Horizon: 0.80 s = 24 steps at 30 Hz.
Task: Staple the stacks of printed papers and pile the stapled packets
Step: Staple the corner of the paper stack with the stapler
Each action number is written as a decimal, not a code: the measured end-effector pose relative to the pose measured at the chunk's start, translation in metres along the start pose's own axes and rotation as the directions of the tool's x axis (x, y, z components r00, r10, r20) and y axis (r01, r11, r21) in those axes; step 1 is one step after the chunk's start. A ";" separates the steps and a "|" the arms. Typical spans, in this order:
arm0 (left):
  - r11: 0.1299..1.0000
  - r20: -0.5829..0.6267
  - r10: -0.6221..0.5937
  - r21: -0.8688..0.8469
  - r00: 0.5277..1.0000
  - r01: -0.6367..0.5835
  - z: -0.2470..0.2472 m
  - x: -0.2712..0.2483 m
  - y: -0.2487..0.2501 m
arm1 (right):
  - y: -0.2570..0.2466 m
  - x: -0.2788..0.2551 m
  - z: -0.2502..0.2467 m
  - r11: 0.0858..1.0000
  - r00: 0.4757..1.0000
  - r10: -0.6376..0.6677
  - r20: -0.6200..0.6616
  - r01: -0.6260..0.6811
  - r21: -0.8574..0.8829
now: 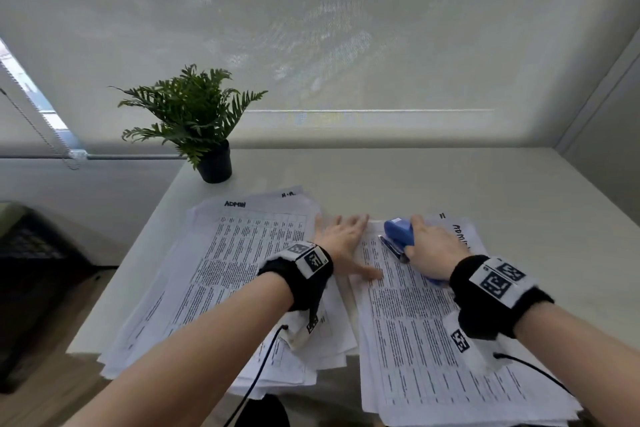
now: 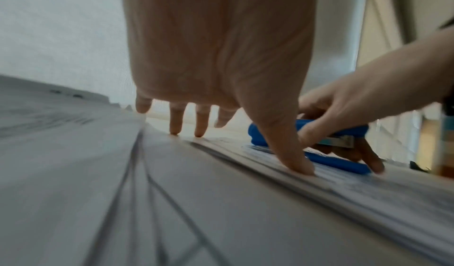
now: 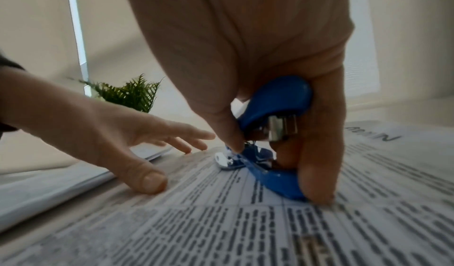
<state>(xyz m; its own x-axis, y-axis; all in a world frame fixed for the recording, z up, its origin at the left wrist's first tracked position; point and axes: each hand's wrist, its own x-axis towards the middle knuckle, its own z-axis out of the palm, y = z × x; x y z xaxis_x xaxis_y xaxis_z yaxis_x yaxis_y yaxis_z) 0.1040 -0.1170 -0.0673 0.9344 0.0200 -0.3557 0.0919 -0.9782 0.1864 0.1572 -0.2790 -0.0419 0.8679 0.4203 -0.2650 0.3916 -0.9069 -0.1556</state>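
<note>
Two stacks of printed papers lie on the white table (image 1: 450, 184): a fanned left stack (image 1: 221, 274) and a right stack (image 1: 433, 340). My right hand (image 1: 433, 246) grips a blue stapler (image 1: 400, 234) standing on the right stack's far left part, fingers and thumb curled round it (image 3: 277, 103). The stapler's lower arm (image 3: 277, 179) lies on the sheet; its head is raised. My left hand (image 1: 343, 246) lies flat between the stacks, fingers straight, thumb (image 2: 297, 165) pressing the right stack's edge beside the stapler (image 2: 334, 132).
A potted green plant (image 1: 197, 121) stands at the table's far left corner. A drawn window blind (image 1: 346, 28) fills the back. A dark bin-like object (image 1: 31, 270) sits on the floor to the left. Both stacks overhang the table's near edge.
</note>
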 end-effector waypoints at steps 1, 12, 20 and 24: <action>0.999 -0.033 -0.011 -0.034 0.999 0.010 -0.003 0.003 0.000 | 0.003 0.001 0.001 1.000 1.000 -0.006 0.002 0.006 0.017; 0.866 0.019 -0.178 -0.472 0.984 0.166 -0.031 0.027 0.012 | 0.010 -0.009 0.008 0.989 0.994 -0.017 -0.108 0.032 0.143; 0.052 0.118 -0.335 -0.988 0.935 0.143 -0.016 0.023 0.013 | 0.006 -0.028 0.014 0.979 0.983 -0.042 -0.179 0.077 0.190; -0.089 0.102 -0.331 -0.993 0.938 0.077 -0.010 0.015 0.018 | 0.001 -0.027 0.013 0.977 0.980 -0.010 -0.199 0.052 0.206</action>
<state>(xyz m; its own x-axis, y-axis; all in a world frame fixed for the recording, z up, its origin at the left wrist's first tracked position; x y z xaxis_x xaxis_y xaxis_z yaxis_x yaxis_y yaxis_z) 0.1231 -0.1325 -0.0598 0.8108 0.3216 -0.4891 0.4056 0.2938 0.8656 0.1304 -0.2905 -0.0472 0.9072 0.4149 -0.0691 0.3649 -0.8581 -0.3614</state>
